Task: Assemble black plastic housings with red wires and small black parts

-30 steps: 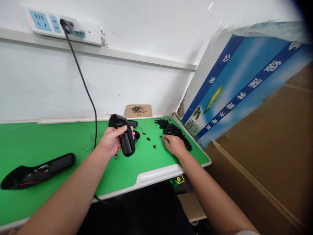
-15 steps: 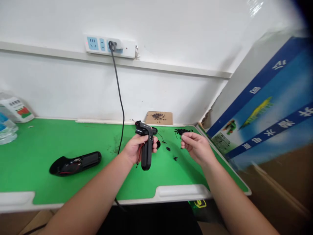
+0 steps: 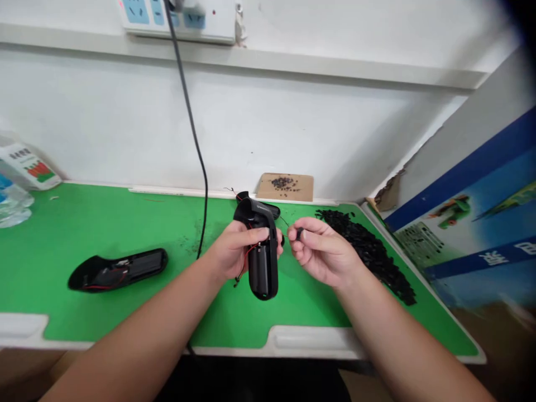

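Note:
My left hand point(image 3: 233, 247) grips a black plastic device housing point(image 3: 263, 273) with an angled top, its open side facing me and red wires trailing from it. The left thumb presses on the housing near its middle. Just to its right, my right hand point(image 3: 329, 254) pinches a small black plastic piece point(image 3: 299, 234) between thumb and forefinger. Behind the held housing lies another black part point(image 3: 273, 211), mostly hidden. A second open black housing point(image 3: 119, 272) with red wire inside rests on the left of the green tabletop point(image 3: 138, 223).
A heap of small black pieces point(image 3: 377, 254) spreads along the right side. Small dark bits lie on a cardboard piece point(image 3: 305, 191) by the wall. A black cable point(image 3: 190, 111) hangs from a power strip point(image 3: 218, 22). Clear plastic bottles point(image 3: 29, 167) stand left; a large printed box point(image 3: 473, 223) stands right.
My right hand has come left from the heap, carrying the small black piece close to the housing. The view has moved nearer, and the heap now shows more fully.

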Demonstrator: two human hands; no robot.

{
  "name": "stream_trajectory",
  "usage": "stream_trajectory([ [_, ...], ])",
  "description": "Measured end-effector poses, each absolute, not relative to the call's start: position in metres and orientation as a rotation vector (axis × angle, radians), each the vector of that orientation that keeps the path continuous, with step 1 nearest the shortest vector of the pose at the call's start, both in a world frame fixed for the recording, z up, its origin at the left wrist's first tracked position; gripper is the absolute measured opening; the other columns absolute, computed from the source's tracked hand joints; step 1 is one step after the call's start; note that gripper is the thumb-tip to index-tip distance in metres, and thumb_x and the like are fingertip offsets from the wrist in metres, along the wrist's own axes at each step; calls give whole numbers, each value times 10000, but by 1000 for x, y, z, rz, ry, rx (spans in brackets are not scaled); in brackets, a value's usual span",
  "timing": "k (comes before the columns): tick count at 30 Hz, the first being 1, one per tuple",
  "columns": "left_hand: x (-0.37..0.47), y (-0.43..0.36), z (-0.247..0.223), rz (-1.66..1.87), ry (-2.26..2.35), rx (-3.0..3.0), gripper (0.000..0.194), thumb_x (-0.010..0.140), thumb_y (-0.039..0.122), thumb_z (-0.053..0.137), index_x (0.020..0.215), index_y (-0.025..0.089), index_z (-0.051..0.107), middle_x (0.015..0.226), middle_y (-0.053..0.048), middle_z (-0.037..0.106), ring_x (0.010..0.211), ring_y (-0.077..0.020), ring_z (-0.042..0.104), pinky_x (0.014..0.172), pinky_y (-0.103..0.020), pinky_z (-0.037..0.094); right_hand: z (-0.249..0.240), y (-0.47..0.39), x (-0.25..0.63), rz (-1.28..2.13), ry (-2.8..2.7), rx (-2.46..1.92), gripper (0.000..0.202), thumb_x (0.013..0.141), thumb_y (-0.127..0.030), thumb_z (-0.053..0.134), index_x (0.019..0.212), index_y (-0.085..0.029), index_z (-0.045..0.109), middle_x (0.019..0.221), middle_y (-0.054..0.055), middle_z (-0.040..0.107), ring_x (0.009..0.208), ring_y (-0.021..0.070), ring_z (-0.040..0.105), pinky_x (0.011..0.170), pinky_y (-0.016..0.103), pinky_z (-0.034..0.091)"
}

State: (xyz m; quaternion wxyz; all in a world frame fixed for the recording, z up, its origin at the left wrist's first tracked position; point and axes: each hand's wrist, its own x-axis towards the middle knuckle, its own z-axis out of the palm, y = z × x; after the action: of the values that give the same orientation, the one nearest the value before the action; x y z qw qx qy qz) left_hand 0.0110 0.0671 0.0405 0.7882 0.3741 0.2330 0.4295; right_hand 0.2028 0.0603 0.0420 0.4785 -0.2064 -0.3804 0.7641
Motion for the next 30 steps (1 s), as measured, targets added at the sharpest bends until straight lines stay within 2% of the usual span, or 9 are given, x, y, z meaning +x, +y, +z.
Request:
stream_trajectory([
  [9,17,68,39,947,638,768,361,598,232,839,903,137,671,761,-65,693,589,-205,671,576,-310,558,47,59,201,1917,-937,-391,159,701,-201,806,840,-176,734,835,11,742,670,94,714,654,172,604],
  [15,15,70,41,930,680,759,381,580,272,854,880,105,688,737,-89,709,601,-204,679,582,-300,579,45,65,201,1839,-935,-434,172,681,-167,810,836,-141,739,883,55,747,728,122,724,727,211,611],
  [18,15,70,42,937,682,756,384,573,284,863,859,78,711,750,-100,714,631,-188,677,607,-278,581,46,64,200,1694,-1021,-478,155,673,-155,817,814,-161,753,889,43,743,737,119,717,738,222,608],
  [22,18,69,44,964,678,762,349,576,272,861,820,66,719,734,-83,703,629,-159,663,615,-246,561,45,60,198,1328,-1262,-561,114,679,-168,821,771,-199,762,917,36,734,800,144,701,757,290,611],
  [27,20,68,42,985,707,773,330,611,264,841,849,80,706,745,-72,705,620,-151,655,615,-256,533,42,56,194,924,-1466,-646,108,722,-217,802,824,-242,775,939,50,740,833,182,698,720,338,618],
  [30,20,67,42,1010,731,771,351,595,261,850,859,96,689,729,-55,696,612,-149,648,607,-258,519,41,55,193,736,-1579,-664,102,756,-204,771,845,-253,785,950,58,743,841,193,702,754,366,618],
])
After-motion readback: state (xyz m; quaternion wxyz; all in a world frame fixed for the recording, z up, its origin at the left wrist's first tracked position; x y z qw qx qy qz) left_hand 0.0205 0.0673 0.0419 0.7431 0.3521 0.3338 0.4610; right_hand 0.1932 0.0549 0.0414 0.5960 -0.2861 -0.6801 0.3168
